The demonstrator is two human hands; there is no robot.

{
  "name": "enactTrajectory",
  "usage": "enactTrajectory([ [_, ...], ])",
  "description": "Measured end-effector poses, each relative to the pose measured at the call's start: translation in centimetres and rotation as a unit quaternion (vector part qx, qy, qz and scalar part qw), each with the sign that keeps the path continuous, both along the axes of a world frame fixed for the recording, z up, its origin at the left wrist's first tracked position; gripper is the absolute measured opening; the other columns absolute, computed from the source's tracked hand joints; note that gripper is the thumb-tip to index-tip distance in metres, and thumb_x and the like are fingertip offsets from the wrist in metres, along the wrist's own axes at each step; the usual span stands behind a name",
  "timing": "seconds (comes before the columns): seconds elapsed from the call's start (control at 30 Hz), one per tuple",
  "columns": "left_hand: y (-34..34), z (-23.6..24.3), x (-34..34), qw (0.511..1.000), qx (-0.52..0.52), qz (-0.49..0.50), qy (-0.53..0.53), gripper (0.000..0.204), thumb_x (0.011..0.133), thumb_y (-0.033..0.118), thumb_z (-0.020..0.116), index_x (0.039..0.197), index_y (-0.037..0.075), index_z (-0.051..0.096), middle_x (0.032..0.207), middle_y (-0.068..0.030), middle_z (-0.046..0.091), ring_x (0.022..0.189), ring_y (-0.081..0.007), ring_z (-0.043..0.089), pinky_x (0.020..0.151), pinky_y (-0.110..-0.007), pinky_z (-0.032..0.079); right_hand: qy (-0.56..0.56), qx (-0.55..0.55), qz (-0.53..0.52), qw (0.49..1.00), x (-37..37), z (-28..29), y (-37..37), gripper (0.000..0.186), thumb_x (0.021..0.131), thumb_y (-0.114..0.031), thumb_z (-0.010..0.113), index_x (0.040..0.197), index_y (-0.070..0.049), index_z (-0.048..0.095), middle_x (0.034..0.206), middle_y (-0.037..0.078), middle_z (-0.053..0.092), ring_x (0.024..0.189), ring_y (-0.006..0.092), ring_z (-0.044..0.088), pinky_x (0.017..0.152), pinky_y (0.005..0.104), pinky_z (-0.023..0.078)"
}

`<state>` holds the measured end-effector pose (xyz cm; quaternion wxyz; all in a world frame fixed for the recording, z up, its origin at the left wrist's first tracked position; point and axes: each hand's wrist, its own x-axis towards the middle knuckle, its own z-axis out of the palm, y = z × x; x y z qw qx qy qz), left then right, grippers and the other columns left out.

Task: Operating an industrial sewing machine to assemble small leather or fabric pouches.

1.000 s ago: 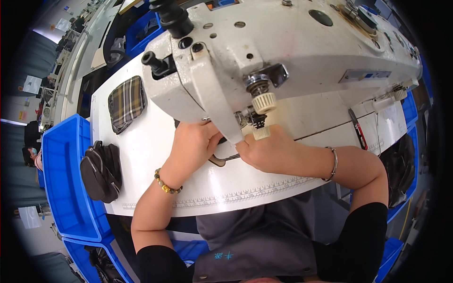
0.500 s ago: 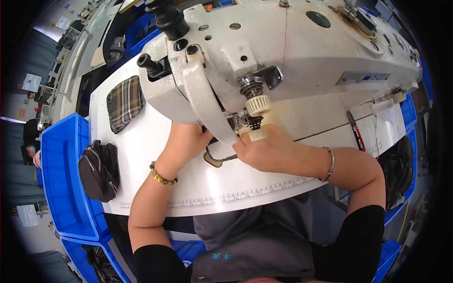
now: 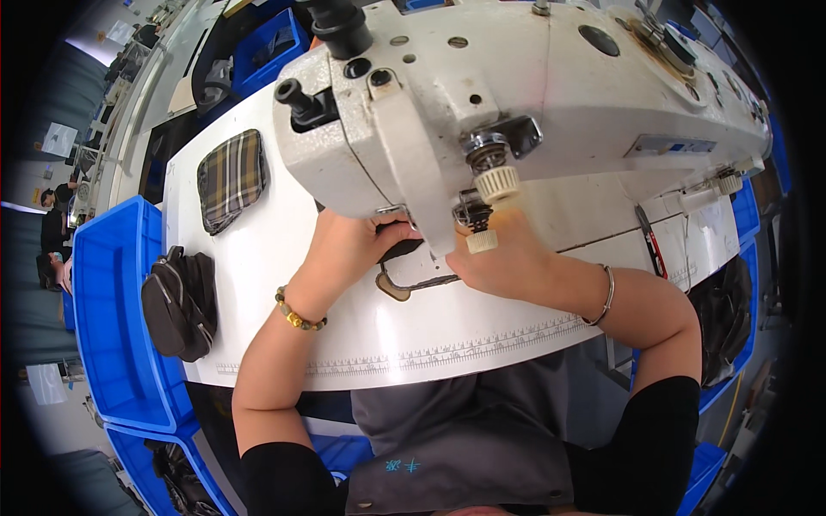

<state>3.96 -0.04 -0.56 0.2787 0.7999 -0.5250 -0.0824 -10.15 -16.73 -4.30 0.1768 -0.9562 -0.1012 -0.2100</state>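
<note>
Both my forearms reach in under the head of a white sewing machine (image 3: 413, 155). My left hand (image 3: 344, 249) lies left of the needle area, thumb and forefinger closed on a dark fabric piece (image 3: 401, 249) that lies flat by the machine's foot. The far end of that piece is hidden by the machine head. My right hand (image 3: 503, 262) is curled on the right of the needle area, below the cream tension knobs (image 3: 497, 183). Its fingertips are mostly covered, and what they press on does not show. A tan, dark-edged patch (image 3: 394, 288) shows on the tabletop between my wrists.
On the left of the white table (image 3: 284, 365) lie a plaid fabric piece (image 3: 232, 181) and a small black zippered pouch (image 3: 179, 303). A red-and-black cutter (image 3: 651, 241) lies at right. Blue bins (image 3: 116, 318) flank the table; dark bags (image 3: 723, 318) fill one at right.
My view has shifted, so the machine head stands farther right in the picture. More of my left fingers and the dark fabric piece shows now. Both hands remain by the needle area.
</note>
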Motion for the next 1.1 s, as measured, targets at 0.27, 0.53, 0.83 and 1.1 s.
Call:
enactTrajectory([
  [0.27,0.2,0.6,-0.1,0.999,0.003,-0.010,-0.052,0.017,0.071,0.015,0.079,0.088,0.011,0.077,0.086,-0.0073,0.072,0.077,-0.0281,0.067,0.070,-0.033,0.052,-0.006,-0.100,0.043,0.994,-0.2,-1.5,0.3,0.041,0.073,-0.009,0.061,0.112,0.004,0.065,0.063,0.010,0.061,0.057,0.0246,0.063,0.049,0.0367,0.049],
  [0.53,-0.6,-0.2,-0.5,0.995,-0.004,0.045,-0.085,0.017,0.071,0.014,0.077,0.088,0.012,0.076,0.079,-0.0065,0.070,0.072,-0.0283,0.066,0.064,-0.035,0.052,-0.059,-0.131,0.073,0.987,0.5,-5.4,-0.6,0.025,0.067,-0.010,0.063,0.089,0.001,0.068,0.061,0.012,0.059,0.056,0.0253,0.062,0.048,0.0367,0.048],
  [0.83,-0.9,0.0,-1.6,0.989,0.019,0.083,-0.124,0.014,0.072,0.015,0.075,0.087,0.013,0.075,0.074,-0.0061,0.069,0.071,-0.0282,0.065,0.061,-0.036,0.051,-0.010,-0.082,0.047,0.995,-0.7,-0.5,-0.3,0.009,0.062,-0.011,0.064,0.058,-0.004,0.059,0.064,0.014,0.057,0.056,0.0269,0.062,0.046,0.0381,0.047],
  [1.1,-0.9,0.1,-1.8,0.983,0.024,0.118,-0.135,0.011,0.072,0.016,0.075,0.083,0.013,0.075,0.071,-0.0061,0.067,0.068,-0.0286,0.064,0.060,-0.037,0.050,-0.031,-0.100,0.040,0.994,-0.4,-0.2,0.1,0.008,0.064,-0.012,0.065,0.060,-0.006,0.061,0.064,0.013,0.058,0.057,0.0264,0.063,0.046,0.0370,0.048],
])
